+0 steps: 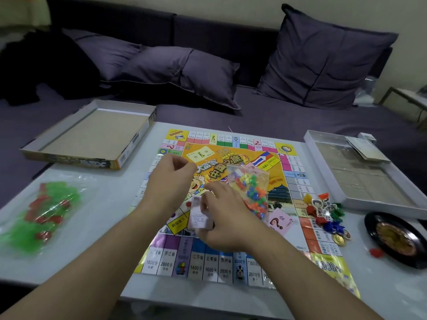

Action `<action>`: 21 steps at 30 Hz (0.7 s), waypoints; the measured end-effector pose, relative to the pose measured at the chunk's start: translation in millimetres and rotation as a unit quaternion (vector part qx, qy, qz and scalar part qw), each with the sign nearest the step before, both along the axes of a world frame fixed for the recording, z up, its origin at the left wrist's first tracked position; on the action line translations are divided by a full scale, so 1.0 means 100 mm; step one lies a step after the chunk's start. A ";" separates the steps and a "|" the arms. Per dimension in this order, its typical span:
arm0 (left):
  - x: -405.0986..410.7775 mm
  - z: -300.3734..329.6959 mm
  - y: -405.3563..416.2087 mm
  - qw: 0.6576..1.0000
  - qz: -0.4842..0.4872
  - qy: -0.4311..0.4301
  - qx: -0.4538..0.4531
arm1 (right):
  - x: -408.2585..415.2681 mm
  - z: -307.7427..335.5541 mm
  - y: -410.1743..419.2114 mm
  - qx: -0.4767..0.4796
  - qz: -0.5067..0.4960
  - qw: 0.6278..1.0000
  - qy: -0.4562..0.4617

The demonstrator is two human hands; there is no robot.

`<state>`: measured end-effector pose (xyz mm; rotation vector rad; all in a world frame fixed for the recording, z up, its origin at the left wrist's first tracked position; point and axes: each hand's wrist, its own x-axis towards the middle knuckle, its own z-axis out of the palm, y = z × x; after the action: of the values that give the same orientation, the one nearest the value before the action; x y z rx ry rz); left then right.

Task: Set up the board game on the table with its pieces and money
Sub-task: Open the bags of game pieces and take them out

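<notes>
Two bare forearms, unsleeved to the frame edge; left hand [172, 179] and right hand [227, 218] without rings, watch, gloves or other markings.

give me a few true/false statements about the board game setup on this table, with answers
1. The game board lies unfolded on the table. True.
2. The right hand holds a small stack of pale cards over the board. True.
3. The bag of green and red pieces lies on the board's middle. False: it lies on the table, left of the board.
4. The roulette wheel sits inside the box lid. False: it sits on the table, right of the board.
5. A bag of mixed coloured pieces lies on the board near the right hand. True.
6. The left hand lies flat, fingers straight. False: its fingers are curled.
</notes>
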<state>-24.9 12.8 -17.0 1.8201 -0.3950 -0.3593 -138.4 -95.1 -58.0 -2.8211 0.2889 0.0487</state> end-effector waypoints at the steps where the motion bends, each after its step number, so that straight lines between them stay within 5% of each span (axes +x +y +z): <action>1: -0.01 0.00 -0.02 1.000 -0.003 0.002 -0.001 | -0.02 0.03 -0.02 0.016 -0.006 1.000 -0.018; 6: -0.10 -0.06 -0.13 1.000 -0.018 -0.009 0.013 | -0.18 0.12 -0.18 0.045 -0.055 0.990 -0.124; 13: -0.43 -0.10 -0.49 0.991 -0.092 -0.082 0.049 | -0.61 0.32 -0.60 0.083 -0.161 0.972 -0.150; 21: -1.19 -0.03 -1.87 0.934 -0.259 -0.234 0.080 | -1.25 0.59 -1.48 0.157 -0.357 0.888 -0.243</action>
<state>-143.9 -173.9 -20.5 1.9385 -1.2221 -0.3172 -263.5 -242.7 0.5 -2.1492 1.0532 -0.6892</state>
